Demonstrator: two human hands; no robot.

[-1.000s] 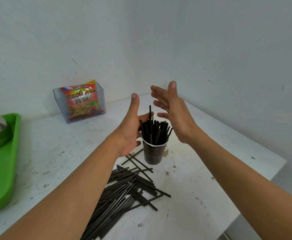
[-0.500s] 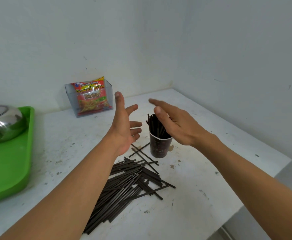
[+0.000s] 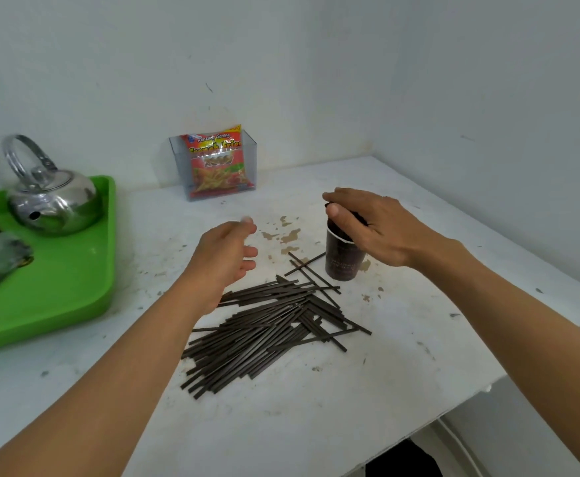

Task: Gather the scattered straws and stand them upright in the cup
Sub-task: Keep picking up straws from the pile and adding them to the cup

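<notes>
A dark paper cup (image 3: 343, 265) stands upright on the white table, right of centre, with dark straws standing in it. My right hand (image 3: 374, 225) lies palm down over the cup's mouth, fingers and thumb loosely cupped over the straw tips, which it mostly hides. My left hand (image 3: 228, 258) hovers left of the cup above the table, fingers apart and holding nothing. A pile of several loose dark straws (image 3: 264, 328) lies flat in front of the cup, a few crossing near its base.
A green tray (image 3: 61, 297) at the left carries a steel kettle (image 3: 52, 197). A clear holder with a French fries snack packet (image 3: 216, 163) stands against the back wall. The table's edge (image 3: 488, 383) runs diagonally at the right, and walls close the corner.
Both hands came down from in front of me. My right hand dropped onto the straws in the cup, and my left hand swung left, away from the cup. The view tilted down and right.
</notes>
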